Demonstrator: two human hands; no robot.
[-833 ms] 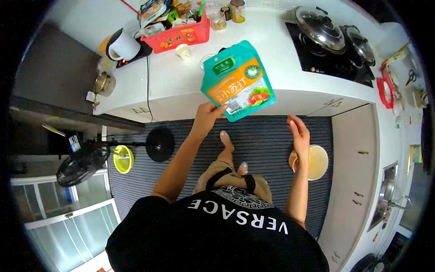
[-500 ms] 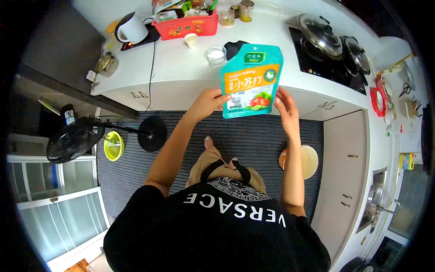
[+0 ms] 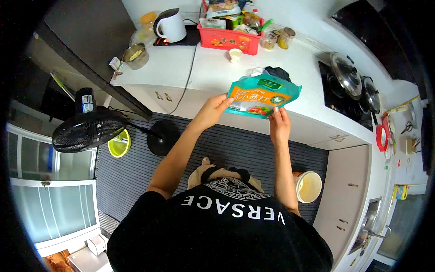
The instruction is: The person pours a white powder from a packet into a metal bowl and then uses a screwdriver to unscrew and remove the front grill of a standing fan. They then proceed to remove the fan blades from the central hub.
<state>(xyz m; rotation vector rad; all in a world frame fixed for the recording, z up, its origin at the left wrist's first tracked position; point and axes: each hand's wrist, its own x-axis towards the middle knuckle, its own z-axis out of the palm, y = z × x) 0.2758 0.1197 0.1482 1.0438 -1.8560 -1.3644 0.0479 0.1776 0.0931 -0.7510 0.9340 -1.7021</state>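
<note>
Teal-and-orange, roughly rectangular plastic pouch, toward one o'clock from the black-shirted person, before the white worktop: left grip pinched on its nine-o'clock edge, right grip likewise at five o'clock.

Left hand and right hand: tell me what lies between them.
In the head view, the teal pouch spans that stretch: the left hand grips its left edge, the right hand touches its lower edge.

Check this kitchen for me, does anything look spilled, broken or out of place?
One thing: a dark cable hangs loose over the front edge of the white counter, left of the left hand holding the teal pouch, and might get snagged. I can see no spill or breakage.
</note>
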